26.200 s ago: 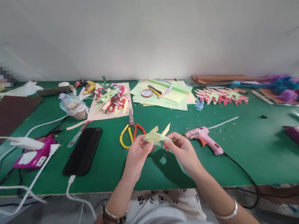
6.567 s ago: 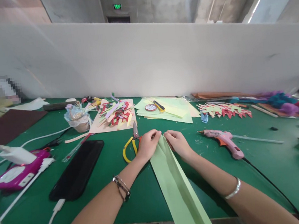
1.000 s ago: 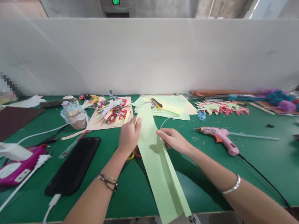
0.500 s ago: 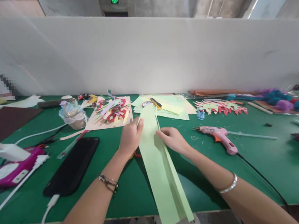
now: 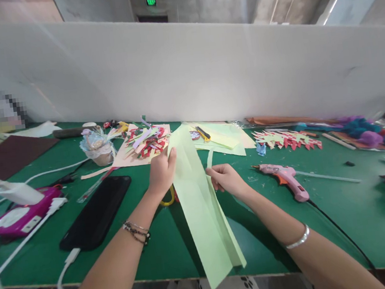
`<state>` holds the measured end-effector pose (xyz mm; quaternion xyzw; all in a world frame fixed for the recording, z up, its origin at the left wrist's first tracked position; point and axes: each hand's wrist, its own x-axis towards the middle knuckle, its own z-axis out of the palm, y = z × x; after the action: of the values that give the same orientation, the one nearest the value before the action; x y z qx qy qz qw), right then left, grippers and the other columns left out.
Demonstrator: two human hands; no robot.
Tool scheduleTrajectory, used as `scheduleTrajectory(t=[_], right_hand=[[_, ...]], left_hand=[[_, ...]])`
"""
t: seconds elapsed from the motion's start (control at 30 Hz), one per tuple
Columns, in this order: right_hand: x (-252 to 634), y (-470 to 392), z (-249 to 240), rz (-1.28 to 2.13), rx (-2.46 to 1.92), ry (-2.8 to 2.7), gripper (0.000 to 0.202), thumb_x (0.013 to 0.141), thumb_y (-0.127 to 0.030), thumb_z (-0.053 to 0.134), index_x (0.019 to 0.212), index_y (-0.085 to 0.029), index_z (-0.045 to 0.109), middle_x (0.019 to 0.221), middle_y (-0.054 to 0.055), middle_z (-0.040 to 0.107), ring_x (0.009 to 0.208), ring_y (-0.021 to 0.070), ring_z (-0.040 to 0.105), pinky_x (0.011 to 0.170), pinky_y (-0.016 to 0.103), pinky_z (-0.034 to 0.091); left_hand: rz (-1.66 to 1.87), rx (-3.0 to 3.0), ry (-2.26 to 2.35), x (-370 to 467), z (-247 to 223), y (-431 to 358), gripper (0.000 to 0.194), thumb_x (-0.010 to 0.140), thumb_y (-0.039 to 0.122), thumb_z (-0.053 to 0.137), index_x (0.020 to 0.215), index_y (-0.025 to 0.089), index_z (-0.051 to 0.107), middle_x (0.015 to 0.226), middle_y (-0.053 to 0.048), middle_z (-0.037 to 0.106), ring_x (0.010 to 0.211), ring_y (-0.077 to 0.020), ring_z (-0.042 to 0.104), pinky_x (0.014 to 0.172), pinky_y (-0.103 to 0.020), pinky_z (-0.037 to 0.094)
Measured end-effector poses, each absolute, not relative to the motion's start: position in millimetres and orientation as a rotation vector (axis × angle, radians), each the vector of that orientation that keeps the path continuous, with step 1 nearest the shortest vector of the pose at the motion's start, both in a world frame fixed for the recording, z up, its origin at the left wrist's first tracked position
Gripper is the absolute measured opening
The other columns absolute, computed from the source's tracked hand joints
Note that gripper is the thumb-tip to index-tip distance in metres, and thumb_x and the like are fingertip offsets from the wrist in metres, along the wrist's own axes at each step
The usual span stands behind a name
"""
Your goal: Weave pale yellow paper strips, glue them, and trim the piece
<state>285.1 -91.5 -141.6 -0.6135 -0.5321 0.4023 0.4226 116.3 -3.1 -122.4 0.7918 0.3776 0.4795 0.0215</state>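
Note:
A long sheet of pale green paper (image 5: pixel 197 199) hangs between my hands, its lower end past the table's front edge. My left hand (image 5: pixel 161 169) is closed on the sheet's upper left edge, thumb on top. My right hand (image 5: pixel 227 177) pinches a narrow strip (image 5: pixel 210 158) along the right edge, its upper end standing apart from the sheet. Lower down, that edge is still folded and joined. Beneath the paper, by my left hand, a yellow scissor-like handle (image 5: pixel 168 198) partly shows.
A pink glue gun (image 5: pixel 283 176) lies to the right, its cord running forward. On the left are a black phone (image 5: pixel 96 213) and a purple power strip (image 5: pixel 26 214). Behind lie paper scraps (image 5: pixel 148 140), a yellow cutter (image 5: pixel 204 134) and cut red-green strips (image 5: pixel 287 139).
My right hand has drawn the strip away from the sheet's upper right edge. My left hand has shifted slightly left with the paper, whose top has tilted left.

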Motion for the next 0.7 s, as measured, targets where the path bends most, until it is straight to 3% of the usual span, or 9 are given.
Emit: scheduleTrajectory(t=[0.23, 0.43, 0.5, 0.6, 0.7], right_hand=[[292.1, -86.9, -151.2, 1.000, -1.572, -1.309, 0.037, 0.079, -0.038, 0.047, 0.048, -0.018, 0.043, 0.035, -0.006, 0.043, 0.028, 0.0041, 0.030, 0.034, 0.019, 0.022], [288.5, -92.2, -134.1, 0.986, -1.561, -1.376, 0.048, 0.084, -0.056, 0.032, 0.063, -0.017, 0.052, 0.053, -0.001, 0.055, 0.039, 0.0072, 0.044, 0.044, 0.021, 0.035], [286.0, -95.3, -123.7, 0.886, -1.654, -1.500, 0.049, 0.082, -0.059, 0.036, 0.063, -0.017, 0.053, 0.058, 0.001, 0.058, 0.044, 0.0081, 0.047, 0.048, 0.022, 0.035], [283.4, -97.1, -114.1, 0.732, -1.819, -1.650, 0.046, 0.080, -0.054, 0.043, 0.053, -0.018, 0.050, 0.052, 0.000, 0.055, 0.047, 0.0090, 0.045, 0.051, 0.022, 0.033], [284.5, -95.5, -115.1, 0.792, -1.834, -1.688, 0.046, 0.083, -0.043, 0.040, 0.045, -0.017, 0.048, 0.046, -0.001, 0.051, 0.043, 0.0082, 0.041, 0.050, 0.022, 0.032]], left_hand=[[1.533, 2.411, 1.263, 108.7, -118.9, 1.7, 0.035, 0.090, 0.035, 0.030, 0.076, 0.017, 0.056, 0.056, -0.002, 0.056, 0.058, -0.0182, 0.058, 0.058, -0.026, 0.041], [1.480, 2.445, 1.297, 111.9, -121.5, 0.1, 0.036, 0.090, 0.035, 0.031, 0.074, 0.017, 0.057, 0.052, -0.003, 0.054, 0.053, -0.0189, 0.057, 0.054, -0.027, 0.040], [1.468, 2.464, 1.250, 113.7, -121.8, -1.8, 0.034, 0.090, 0.034, 0.031, 0.076, 0.016, 0.057, 0.056, -0.004, 0.057, 0.058, -0.0203, 0.059, 0.058, -0.027, 0.042], [1.455, 2.471, 1.214, 115.1, -121.5, -3.5, 0.033, 0.090, 0.033, 0.032, 0.080, 0.015, 0.058, 0.061, -0.006, 0.061, 0.065, -0.0220, 0.062, 0.062, -0.029, 0.044], [1.465, 2.441, 1.263, 114.3, -121.5, -2.5, 0.036, 0.090, 0.035, 0.031, 0.076, 0.016, 0.058, 0.057, -0.006, 0.059, 0.060, -0.0212, 0.061, 0.059, -0.028, 0.043]])
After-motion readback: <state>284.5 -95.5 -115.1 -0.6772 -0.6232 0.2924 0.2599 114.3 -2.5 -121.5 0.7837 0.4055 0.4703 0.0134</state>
